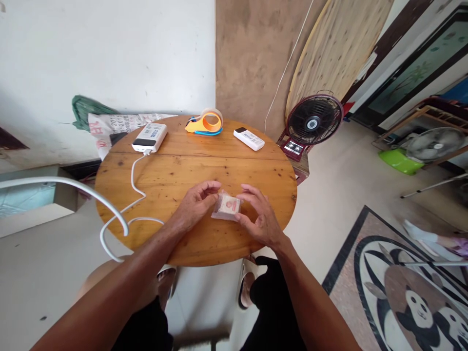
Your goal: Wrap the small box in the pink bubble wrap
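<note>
A small, flat, block-shaped packet (pixel 229 205) in clear plastic wrap lies near the front middle of the round wooden table (pixel 175 178). It is whitish, with a red print on top. My left hand (pixel 197 204) is at its left side, thumb and curled fingers closed at the loose edge of the wrap. My right hand (pixel 260 214) curves around the right side with fingers apart; the thumb tip meets the packet's lower right corner and the index fingertip is by the upper right corner.
Toward the back of the table are a white power bank (pixel 150 137) with a white cable (pixel 134 183), an orange and blue tape dispenser (pixel 204 123) and another white device (pixel 249 139). A dark fan (pixel 310 122) stands right of the table. A thick white tube (pixel 84 187) crosses the left.
</note>
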